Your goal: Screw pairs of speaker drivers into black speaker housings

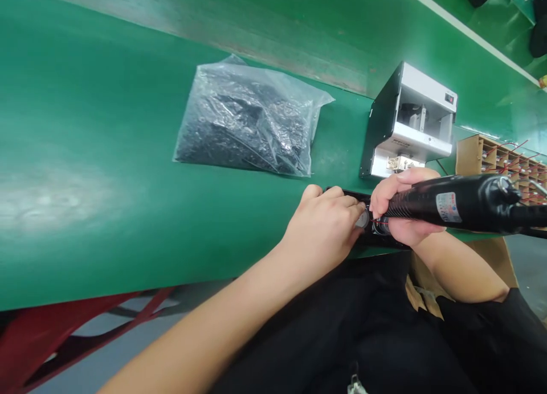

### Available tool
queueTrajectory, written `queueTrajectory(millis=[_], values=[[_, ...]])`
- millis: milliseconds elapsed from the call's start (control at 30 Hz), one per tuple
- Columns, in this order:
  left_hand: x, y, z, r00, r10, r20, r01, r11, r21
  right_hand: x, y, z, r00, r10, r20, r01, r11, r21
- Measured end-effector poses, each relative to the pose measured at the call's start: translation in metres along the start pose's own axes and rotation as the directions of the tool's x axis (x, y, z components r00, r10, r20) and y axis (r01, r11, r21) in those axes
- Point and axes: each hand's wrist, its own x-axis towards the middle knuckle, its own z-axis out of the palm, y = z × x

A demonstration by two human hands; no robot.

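Note:
A black electric screwdriver [453, 203] with a white label lies nearly level in the view, and my right hand [401, 203] is wrapped round its ribbed grip. The screwdriver's tip is hidden behind the hand. Below it, at the front edge of the table, sits a long black housing [384, 241]. My left hand [327, 220] grips the left end of this housing, fingers curled over it. Beside the left fingertips a round silver part [363, 218] shows inside the housing, with a thin red wire near it.
Behind the hands stands a silver and black screw feeder [410, 120]. To its right, a cardboard box with dividers [478, 154] holds parts with red wires. A clear plastic bag [252, 120] of black parts lies on the green table [106, 171]. A red stool [64, 337] is below.

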Motion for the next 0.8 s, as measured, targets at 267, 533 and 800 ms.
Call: queueTrajectory(millis=[267,533,800], values=[[-0.002,0.002,0.002,1.0,0.012,-0.025,-0.012,1.0,0.013,0.001,-0.004,0.011,0.983,-0.179,-0.044,0.181,0.982,0.052],[-0.047,-0.043,0.032,0.905,0.046,-0.422,-0.153,0.963,-0.223,0.042,-0.08,-0.026,0.8,-0.454,-0.393,0.452,0.886,-0.104],[-0.039,-0.038,0.068,0.953,-0.093,-0.288,-0.024,0.926,-0.377,0.076,-0.07,-0.014,0.8,-0.426,-0.422,0.426,0.899,-0.1]])
